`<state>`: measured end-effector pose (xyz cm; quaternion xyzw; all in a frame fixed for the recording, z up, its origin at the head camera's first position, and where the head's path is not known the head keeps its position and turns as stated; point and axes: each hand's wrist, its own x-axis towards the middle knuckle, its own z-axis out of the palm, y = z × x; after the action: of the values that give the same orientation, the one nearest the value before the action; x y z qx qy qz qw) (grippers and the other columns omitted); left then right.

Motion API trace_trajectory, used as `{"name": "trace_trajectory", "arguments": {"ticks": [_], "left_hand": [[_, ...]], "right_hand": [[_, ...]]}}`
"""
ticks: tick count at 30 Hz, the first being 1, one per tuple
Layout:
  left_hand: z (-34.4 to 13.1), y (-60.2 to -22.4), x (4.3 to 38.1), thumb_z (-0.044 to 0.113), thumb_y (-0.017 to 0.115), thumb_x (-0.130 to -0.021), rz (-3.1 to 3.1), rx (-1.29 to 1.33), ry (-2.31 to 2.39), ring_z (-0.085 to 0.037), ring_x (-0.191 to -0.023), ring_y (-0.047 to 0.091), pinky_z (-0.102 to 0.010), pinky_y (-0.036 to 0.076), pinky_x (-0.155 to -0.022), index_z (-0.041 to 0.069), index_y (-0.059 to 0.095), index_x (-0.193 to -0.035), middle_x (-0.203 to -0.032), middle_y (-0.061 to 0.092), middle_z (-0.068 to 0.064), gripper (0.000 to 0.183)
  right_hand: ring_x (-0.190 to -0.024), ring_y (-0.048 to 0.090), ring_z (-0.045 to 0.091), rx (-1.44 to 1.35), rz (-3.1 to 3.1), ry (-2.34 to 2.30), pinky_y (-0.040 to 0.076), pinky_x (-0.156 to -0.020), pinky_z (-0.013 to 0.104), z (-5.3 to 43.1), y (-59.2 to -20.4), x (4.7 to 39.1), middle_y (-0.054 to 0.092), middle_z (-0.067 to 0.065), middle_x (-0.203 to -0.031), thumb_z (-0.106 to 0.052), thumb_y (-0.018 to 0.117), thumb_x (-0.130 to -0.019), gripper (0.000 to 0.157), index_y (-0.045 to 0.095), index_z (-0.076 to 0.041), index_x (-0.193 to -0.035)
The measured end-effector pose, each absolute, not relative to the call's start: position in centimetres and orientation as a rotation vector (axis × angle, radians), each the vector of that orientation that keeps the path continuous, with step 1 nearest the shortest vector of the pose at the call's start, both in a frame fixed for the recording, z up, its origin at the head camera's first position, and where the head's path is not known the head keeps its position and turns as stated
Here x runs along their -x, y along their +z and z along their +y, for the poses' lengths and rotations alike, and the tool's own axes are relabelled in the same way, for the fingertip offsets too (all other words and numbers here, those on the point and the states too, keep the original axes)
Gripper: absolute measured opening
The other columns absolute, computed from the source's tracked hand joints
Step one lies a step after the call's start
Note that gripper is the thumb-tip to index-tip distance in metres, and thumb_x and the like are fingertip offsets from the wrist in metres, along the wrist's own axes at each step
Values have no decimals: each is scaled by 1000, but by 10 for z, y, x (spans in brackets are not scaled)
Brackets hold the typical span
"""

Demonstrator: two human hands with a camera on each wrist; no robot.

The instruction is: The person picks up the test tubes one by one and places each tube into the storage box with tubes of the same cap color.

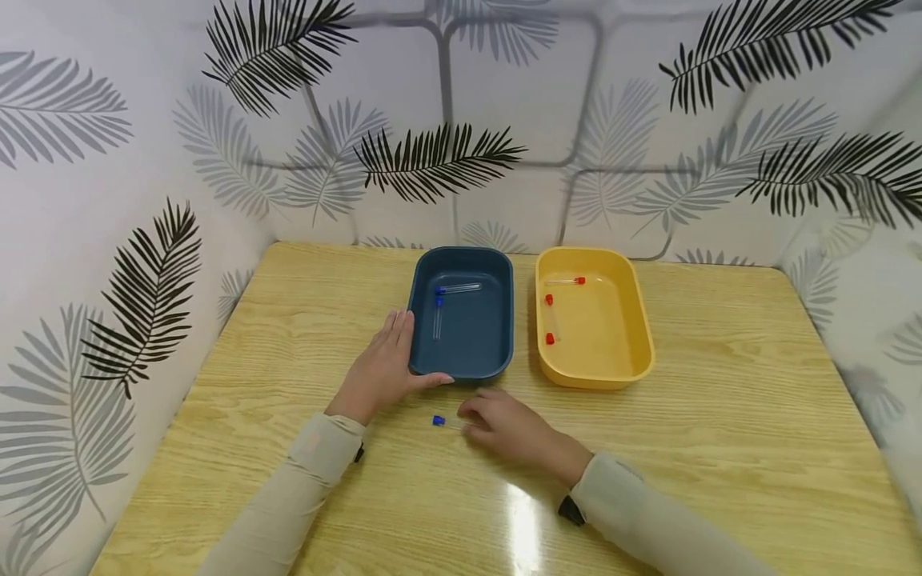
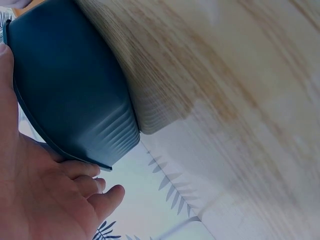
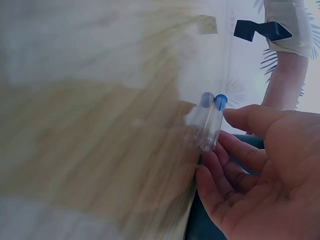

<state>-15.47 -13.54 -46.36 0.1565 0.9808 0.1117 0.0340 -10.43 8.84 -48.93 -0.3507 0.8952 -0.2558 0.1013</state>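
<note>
My left hand (image 1: 382, 364) rests against the near left corner of a dark blue tub (image 1: 497, 372), fingers straight along its left side and thumb at the front rim. Inside the tub lie two clear test tubes (image 1: 461, 288) with blue caps. Another blue-capped test tube (image 3: 212, 125) lies on the table in front of the tub, cap pointing left. Over its uncapped end is my right hand (image 1: 511, 428). In the right wrist view, the thumb (image 3: 250, 117) and fingers stand apart, close beside the tube, not closed round it.
To the right of the blue tub stands a yellow tub (image 1: 605, 380) with several red-capped test tubes (image 1: 564, 281) in it. The wooden table (image 1: 727, 384) ends at the back against a leaf-patterned wall covering (image 1: 504, 96).
</note>
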Motion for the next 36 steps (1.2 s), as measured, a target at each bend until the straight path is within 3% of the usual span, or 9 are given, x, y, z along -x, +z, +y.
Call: {"name": "trace_trajectory", "arguments": {"ticks": [22,36], "left_hand": [[-135,-465,154,85,35,-60,3041,-487,356,-21,-134,0,-37,15,-106,4,7,-142,-146,12,-13,119],[-135,-465,154,84,36,-61,3038,-495,349,-21,-134,0,-37,15,-106,2,8,-142,-146,12,-13,118]], "right_hand": [[-71,47,6,1014,2601,-765,43,-64,22,72,-486,106,53,-6,-80,-16,60,-81,12,61,-11,-92],[-69,48,5,1008,2597,-764,43,-64,20,72,-486,105,54,-7,-80,-14,58,-77,13,61,-11,-89]]}}
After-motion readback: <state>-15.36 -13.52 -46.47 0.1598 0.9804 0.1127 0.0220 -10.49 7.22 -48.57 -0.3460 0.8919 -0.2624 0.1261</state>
